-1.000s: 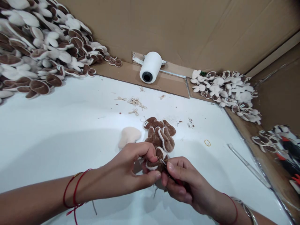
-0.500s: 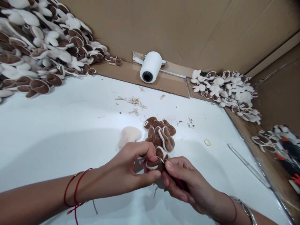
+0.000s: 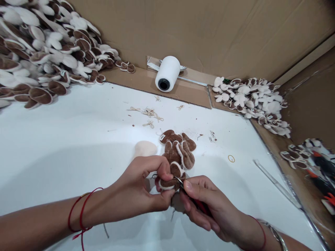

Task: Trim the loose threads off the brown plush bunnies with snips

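My left hand pinches a small brown plush piece with white edging between thumb and fingers. In my right hand is a small tool with red handles; its thin metal tip touches the plush beside my left fingertips. Just beyond, several brown plush pieces lie together on the white table, one with a white label. A cream plush piece rests left of them, partly behind my left hand. A dark thread end shows near my left fingers.
Plush pieces are heaped at the far left and far right. A white thread cone lies on the cardboard edge. Small cord bows and a yellow ring are on the table. Orange-and-black items sit at right.
My left hand has shifted slightly left with the plush piece, and more of the tool's metal tip shows. A dark thread is now visible beside my left fingers.
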`<state>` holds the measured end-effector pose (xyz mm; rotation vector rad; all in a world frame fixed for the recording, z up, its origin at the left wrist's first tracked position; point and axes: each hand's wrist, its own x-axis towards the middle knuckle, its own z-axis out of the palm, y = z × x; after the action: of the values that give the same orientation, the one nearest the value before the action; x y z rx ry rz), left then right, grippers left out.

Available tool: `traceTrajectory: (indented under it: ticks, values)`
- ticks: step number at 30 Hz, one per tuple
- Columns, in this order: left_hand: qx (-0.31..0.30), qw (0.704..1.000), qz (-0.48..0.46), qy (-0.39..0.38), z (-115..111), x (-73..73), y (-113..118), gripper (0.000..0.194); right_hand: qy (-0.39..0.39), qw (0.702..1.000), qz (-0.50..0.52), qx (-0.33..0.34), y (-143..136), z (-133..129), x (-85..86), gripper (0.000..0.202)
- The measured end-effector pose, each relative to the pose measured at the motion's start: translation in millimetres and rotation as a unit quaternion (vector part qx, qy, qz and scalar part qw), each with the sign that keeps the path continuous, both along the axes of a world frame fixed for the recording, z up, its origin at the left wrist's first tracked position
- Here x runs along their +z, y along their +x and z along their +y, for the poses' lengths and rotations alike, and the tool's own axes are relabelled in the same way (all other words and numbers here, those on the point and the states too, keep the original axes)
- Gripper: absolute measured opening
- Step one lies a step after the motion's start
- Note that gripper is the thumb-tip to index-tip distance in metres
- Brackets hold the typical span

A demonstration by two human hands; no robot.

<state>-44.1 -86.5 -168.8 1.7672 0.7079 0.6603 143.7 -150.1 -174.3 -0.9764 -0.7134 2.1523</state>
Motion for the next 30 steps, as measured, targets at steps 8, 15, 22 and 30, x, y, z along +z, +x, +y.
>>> traceTrajectory:
  ticks: [8,15,22,30]
  values:
    - [0.017,0.993,0.001,0.121,2.6,5.4,-0.6,0.029,-0.009,1.000,-0.005,0.006,-1.5,-0.3,0.0,0.046]
    - [0.014,0.979,0.000,0.203,3.9,3.8,-3.0,0.035,-0.006,1.000,0.010,0.026,-0.7,-1.4,-2.6,0.043]
    - [0.014,0.977,-0.001,0.214,3.7,5.7,-3.3,0.031,-0.008,0.999,-0.008,0.039,-1.2,0.0,-0.1,0.045]
    - [0.042,0.975,0.027,0.217,6.2,5.0,-3.3,0.028,0.022,0.999,0.000,0.026,2.0,5.6,-2.3,0.049]
